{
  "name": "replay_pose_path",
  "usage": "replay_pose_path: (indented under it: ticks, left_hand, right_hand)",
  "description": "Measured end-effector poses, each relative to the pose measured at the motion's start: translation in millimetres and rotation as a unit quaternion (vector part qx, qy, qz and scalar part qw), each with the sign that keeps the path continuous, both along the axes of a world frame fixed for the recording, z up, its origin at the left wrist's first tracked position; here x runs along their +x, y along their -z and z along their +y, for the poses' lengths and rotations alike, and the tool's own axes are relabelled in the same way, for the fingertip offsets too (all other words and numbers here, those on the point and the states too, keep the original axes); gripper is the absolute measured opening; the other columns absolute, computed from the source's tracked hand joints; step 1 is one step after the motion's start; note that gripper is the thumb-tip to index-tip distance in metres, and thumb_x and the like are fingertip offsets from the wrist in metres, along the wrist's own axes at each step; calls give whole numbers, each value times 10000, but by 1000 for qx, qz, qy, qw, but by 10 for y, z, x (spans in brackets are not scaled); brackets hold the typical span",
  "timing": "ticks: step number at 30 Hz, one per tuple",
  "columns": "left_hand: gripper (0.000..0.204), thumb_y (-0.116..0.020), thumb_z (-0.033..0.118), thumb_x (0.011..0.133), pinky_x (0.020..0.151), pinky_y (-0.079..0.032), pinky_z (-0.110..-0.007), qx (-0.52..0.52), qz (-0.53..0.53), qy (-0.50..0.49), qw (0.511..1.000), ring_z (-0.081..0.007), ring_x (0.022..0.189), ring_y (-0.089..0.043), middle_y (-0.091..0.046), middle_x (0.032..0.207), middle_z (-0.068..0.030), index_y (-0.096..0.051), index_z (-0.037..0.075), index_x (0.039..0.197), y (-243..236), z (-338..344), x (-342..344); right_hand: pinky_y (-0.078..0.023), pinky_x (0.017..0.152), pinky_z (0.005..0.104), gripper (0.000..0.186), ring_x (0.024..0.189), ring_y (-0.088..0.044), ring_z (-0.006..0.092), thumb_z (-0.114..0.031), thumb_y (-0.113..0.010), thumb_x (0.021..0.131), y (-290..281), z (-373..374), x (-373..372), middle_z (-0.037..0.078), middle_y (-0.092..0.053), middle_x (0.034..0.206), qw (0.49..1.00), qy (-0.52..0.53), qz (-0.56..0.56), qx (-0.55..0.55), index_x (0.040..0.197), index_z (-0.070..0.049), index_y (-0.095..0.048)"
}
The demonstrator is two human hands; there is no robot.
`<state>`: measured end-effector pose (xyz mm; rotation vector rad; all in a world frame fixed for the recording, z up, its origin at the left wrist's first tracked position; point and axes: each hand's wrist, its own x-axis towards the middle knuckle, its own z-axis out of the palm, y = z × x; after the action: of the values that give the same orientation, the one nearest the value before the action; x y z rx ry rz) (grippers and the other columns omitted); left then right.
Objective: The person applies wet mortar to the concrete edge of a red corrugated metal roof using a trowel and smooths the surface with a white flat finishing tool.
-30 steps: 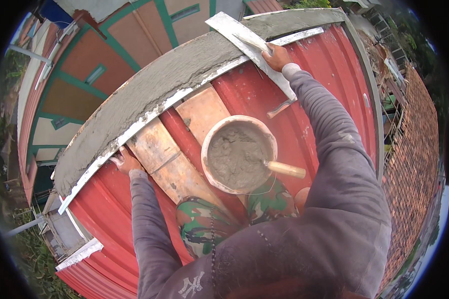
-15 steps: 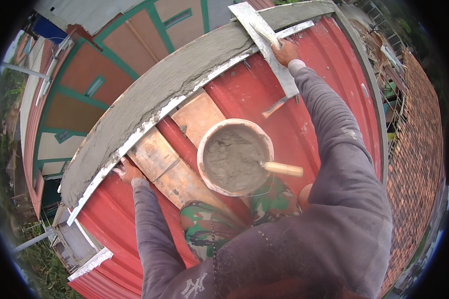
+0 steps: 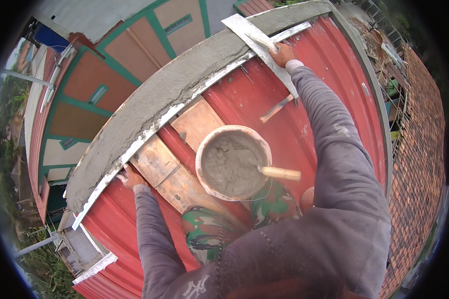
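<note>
My right hand (image 3: 284,54) is closed round the handle of a long pale plastering float (image 3: 274,65). The float lies across the far right part of the wet grey mortar band (image 3: 159,82), and its near end reaches over the red roof. At the left, the fingers of my left hand (image 3: 130,177) grip a long white straightedge (image 3: 143,141) that runs along the band's near edge. Between my arms stands a round bucket (image 3: 200,172) of grey mortar. A wooden-handled trowel (image 3: 282,173) rests in it, its blade sunk in the mix.
Red metal roofing (image 3: 294,132) lies under me. Flat wooden boards (image 3: 157,159) sit left of the bucket. A wooden-handled tool (image 3: 276,108) lies near the float's lower end. Beyond the band the edge drops toward a building with green framing (image 3: 122,72). Tiled roofing (image 3: 416,164) is at right.
The float has shifted slightly to the left along the mortar, with my right hand on it. The whole view has moved a little. My left hand keeps its hold on the straightedge.
</note>
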<state>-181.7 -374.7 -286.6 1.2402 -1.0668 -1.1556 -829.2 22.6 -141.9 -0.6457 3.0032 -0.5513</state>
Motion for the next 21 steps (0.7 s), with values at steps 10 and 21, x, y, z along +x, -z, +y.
replay_pose_path:
  ticks: [10, 21]
  left_hand:
    - [1023, -820, 141, 936, 1257, -301, -396, -7, 70, 37, 997, -336, 1541, -359, -378, 1638, -277, -128, -65, 1662, -22, -118, 72]
    - [966, -789, 207, 939, 1234, -332, -399, 65, -56, 34, 996, -415, 1544, -350, -362, 1635, -340, -196, -68, 1650, -489, 259, 82]
  right_hand:
    - [-550, 985, 502, 536, 1158, -697, 446, -441, -684, 921, -432, 437, -313, 281, -721, 1217, 974, 125, 115, -147, 1284, -49, -733]
    - [-500, 706, 258, 433, 816, -618, 85, -257, -757, 972, -1929, -17, 1991, 17, -695, 995, 906, -119, -107, -393, 1296, 27, -708]
